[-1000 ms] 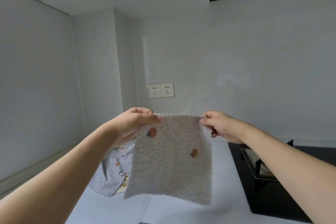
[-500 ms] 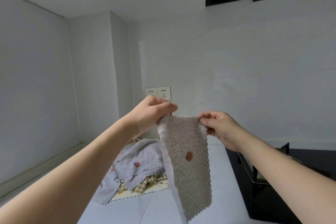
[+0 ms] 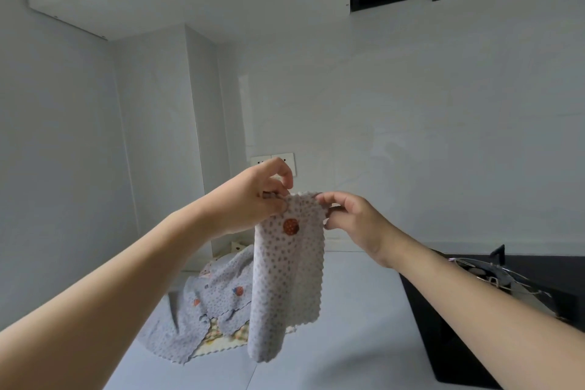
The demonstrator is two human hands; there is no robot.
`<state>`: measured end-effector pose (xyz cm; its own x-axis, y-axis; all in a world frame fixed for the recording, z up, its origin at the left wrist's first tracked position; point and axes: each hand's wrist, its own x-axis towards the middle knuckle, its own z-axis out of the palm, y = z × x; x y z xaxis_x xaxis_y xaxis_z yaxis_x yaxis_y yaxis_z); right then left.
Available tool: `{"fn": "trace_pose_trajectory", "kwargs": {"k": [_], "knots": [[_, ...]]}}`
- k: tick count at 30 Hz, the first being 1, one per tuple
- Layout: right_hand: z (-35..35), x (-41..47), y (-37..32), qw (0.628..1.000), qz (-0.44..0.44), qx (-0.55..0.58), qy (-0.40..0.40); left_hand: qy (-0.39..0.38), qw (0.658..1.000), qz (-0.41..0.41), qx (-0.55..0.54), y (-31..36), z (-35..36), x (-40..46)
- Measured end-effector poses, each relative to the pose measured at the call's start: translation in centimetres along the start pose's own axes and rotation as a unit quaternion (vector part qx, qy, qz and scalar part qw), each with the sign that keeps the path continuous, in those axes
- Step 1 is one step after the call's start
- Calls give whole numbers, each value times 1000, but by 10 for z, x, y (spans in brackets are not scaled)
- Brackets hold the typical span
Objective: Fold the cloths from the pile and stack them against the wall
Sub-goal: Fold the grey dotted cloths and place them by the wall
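Hanging in the air above the counter (image 3: 348,310), a dotted cloth (image 3: 289,279) folded lengthwise is pinched at its top corners by the left hand (image 3: 253,196) and the right hand (image 3: 354,222), fingers curled tight on the edge; the pile (image 3: 209,310) lies behind it by the wall (image 3: 411,136), beside a black stove (image 3: 474,310)
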<state>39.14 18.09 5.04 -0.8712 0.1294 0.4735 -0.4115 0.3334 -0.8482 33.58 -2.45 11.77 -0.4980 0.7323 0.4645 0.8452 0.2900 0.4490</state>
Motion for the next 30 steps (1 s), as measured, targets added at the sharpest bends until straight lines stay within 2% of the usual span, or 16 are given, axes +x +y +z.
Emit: {"fn": "trace_pose_trajectory", "kwargs": {"k": [3, 9, 12, 14, 16, 20, 25, 30], "knots": [[3, -1, -2, 1000, 4, 5, -13, -2, 1000, -10, 8, 0, 1, 0], [5, 2, -3, 999, -16, 0, 38, 38, 995, -34, 80, 0, 5, -1], [1, 0, -5, 998, -24, -29, 41, 18, 980, -45, 194, -2, 7, -3], [1, -1, -6, 998, -32, -37, 32, 0, 952, -43, 303, -4, 10, -5], [1, -3, -7, 999, -34, -33, 22, 16, 927, -7, 375, -9, 17, -7], [0, -6, -7, 998, -41, -37, 29, 101, 919, 72, 373, -13, 30, -13], [-2, -14, -5, 994, -56, -86, 36, 98, 927, 35, 361, -19, 35, -11], [-5, -18, -4, 996, -54, -43, 51, 132, 911, 23, 390, -19, 38, -6]]}}
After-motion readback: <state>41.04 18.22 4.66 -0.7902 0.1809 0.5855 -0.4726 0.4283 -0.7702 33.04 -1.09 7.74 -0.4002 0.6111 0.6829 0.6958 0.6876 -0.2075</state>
